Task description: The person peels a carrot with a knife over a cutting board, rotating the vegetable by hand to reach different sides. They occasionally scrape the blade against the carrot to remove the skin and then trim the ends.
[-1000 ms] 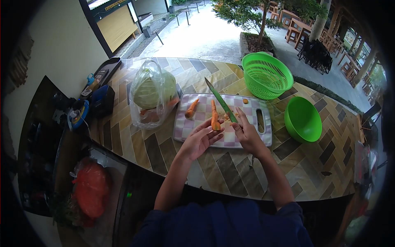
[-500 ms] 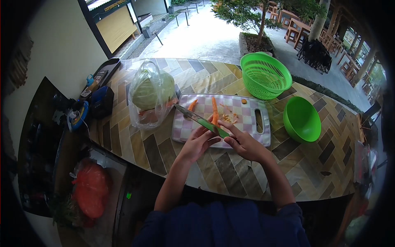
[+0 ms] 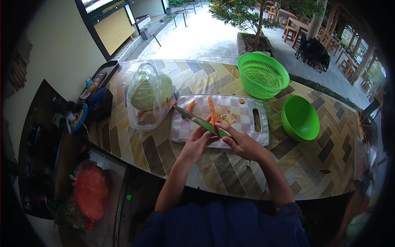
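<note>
An orange carrot points away from me over the chopping board, its near end in the fingers of my left hand. My right hand is closed on a knife with a green part near the handle. The blade slants up to the left and crosses over the carrot; whether its edge touches the carrot is hard to see. Another carrot piece lies on the pink-and-white checked board. Orange peelings and a small carrot end are right of the held carrot.
Left of the board, a cabbage sits in a clear plastic bag. A green colander and a green bowl stand to the right. A red bag lies low on the left. The table has a curved edge.
The view has shifted slightly. My hands, the knife and the carrot keep nearly the same position, with the carrot tilted a little more to the left.
</note>
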Demonstrator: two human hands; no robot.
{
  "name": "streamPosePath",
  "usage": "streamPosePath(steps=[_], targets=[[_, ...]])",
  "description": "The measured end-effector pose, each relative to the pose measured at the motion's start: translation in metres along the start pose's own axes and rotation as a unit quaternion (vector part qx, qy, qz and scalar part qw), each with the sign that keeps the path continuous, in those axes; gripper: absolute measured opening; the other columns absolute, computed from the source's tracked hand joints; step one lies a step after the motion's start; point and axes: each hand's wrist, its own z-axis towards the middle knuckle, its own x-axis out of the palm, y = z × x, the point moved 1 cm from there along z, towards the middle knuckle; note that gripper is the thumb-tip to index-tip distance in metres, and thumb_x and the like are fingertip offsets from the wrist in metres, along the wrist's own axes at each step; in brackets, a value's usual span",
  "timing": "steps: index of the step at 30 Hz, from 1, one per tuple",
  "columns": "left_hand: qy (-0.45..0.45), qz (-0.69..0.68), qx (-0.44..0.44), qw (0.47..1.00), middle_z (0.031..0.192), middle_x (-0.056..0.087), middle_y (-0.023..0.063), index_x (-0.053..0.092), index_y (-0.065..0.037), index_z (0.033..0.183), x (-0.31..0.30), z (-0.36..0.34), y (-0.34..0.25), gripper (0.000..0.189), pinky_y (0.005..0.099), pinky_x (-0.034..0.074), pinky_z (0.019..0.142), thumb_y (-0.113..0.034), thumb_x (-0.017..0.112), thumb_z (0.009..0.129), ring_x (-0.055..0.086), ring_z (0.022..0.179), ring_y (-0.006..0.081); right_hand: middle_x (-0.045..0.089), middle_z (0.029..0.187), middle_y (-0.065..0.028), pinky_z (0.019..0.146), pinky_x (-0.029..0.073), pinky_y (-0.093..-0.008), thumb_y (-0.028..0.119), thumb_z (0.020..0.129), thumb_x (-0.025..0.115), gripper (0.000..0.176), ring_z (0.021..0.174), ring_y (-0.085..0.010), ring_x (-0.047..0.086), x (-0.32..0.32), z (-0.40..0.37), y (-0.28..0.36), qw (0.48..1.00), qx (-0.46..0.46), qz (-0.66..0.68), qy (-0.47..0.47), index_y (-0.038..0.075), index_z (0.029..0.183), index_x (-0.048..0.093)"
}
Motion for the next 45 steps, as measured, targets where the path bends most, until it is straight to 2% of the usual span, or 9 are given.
streamPosePath(steps=[6,11,15,18,21,30,36,39,45], targets=[[-0.008,0.018,0.01,1.0,0.12,0.047,0.0088,0.021,-0.004,0.136,0.0,0.0,0.003,0.051,0.0324,0.046,0.089,-0.006,0.043,0.091,0.053,0.104,0.0178,0.045,0.123,-0.0236,0.09,0.038,-0.0398,0.024,0.092,0.04,0.041,0.109,-0.0392,0.048,0.003,-0.001,-0.001,1.0,0.01,0.023,-0.004,0.012,0.129,0.029],[-0.027,0.022,0.003,0.999,0.117,0.049,0.0095,0.022,-0.003,0.136,0.002,0.0,0.004,0.05,0.0311,0.046,0.088,-0.006,0.044,0.091,0.054,0.101,0.0173,0.055,0.102,-0.0242,0.077,0.043,-0.0426,0.024,0.091,0.042,0.038,0.093,-0.0406,0.055,0.009,-0.002,-0.002,0.999,0.024,-0.005,-0.037,0.014,0.127,0.031],[-0.017,0.016,-0.002,1.0,0.114,0.051,0.0101,0.033,-0.001,0.129,-0.001,0.0,0.007,0.04,0.0302,0.047,0.087,-0.006,0.044,0.09,0.055,0.1,0.017,0.059,0.08,-0.0226,0.063,0.044,-0.0455,0.023,0.09,0.044,0.037,0.075,-0.0411,0.058,0.013,-0.002,-0.007,0.997,0.008,-0.03,-0.068,0.016,0.125,0.031],[-0.013,0.024,0.006,1.0,0.112,0.052,0.0094,0.041,0.0,0.122,0.003,-0.001,0.005,0.032,0.0305,0.047,0.087,-0.006,0.044,0.09,0.054,0.1,0.0173,0.058,0.073,-0.022,0.058,0.043,-0.047,0.024,0.09,0.045,0.039,0.068,-0.0412,0.057,0.015,-0.002,-0.009,0.995,0.017,-0.069,-0.074,0.017,0.125,0.03],[-0.01,0.038,0.002,0.999,0.112,0.053,0.0077,0.045,-0.002,0.118,0.0,-0.001,0.008,0.028,0.0318,0.047,0.087,-0.008,0.044,0.091,0.053,0.103,0.0177,0.06,0.08,-0.0232,0.064,0.044,-0.0442,0.021,0.089,0.046,0.04,0.078,-0.0411,0.058,0.013,-0.001,-0.005,0.991,0.083,-0.095,-0.049,0.016,0.126,0.03],[-0.001,0.039,0.014,0.999,0.112,0.053,0.0074,0.045,-0.002,0.119,0.002,-0.001,0.009,0.029,0.0315,0.047,0.087,-0.009,0.044,0.091,0.053,0.102,0.0168,0.059,0.074,-0.0222,0.058,0.043,-0.0455,0.022,0.089,0.047,0.042,0.07,-0.0408,0.058,0.013,0.0,-0.005,0.988,0.075,-0.12,-0.054,0.018,0.127,0.029],[-0.001,0.028,0.009,1.0,0.113,0.052,0.008,0.044,-0.001,0.12,0.006,-0.001,0.008,0.03,0.0304,0.047,0.087,-0.008,0.043,0.091,0.054,0.101,0.016,0.058,0.07,-0.0215,0.056,0.042,-0.0471,0.022,0.088,0.047,0.042,0.067,-0.0415,0.057,0.015,0.001,-0.006,0.988,0.066,-0.106,-0.092,0.018,0.127,0.029],[0.0,0.023,0.009,1.0,0.115,0.05,0.009,0.042,0.0,0.123,0.008,-0.001,0.007,0.032,0.0291,0.047,0.087,-0.005,0.042,0.091,0.054,0.1,0.0153,0.055,0.059,-0.0182,0.05,0.04,-0.0467,0.024,0.089,0.045,0.04,0.058,-0.0398,0.055,0.017,0.001,-0.008,0.986,0.03,-0.122,-0.105,0.016,0.124,0.029],[0.012,0.027,0.012,0.999,0.116,0.05,0.0087,0.041,0.0,0.124,0.009,0.0,0.009,0.034,0.0286,0.048,0.086,-0.006,0.042,0.091,0.053,0.101,0.015,0.055,0.061,-0.0201,0.052,0.04,-0.0473,0.025,0.089,0.045,0.043,0.06,-0.0407,0.056,0.015,0.001,-0.009,0.985,0.018,-0.132,-0.109,0.015,0.127,0.027]])
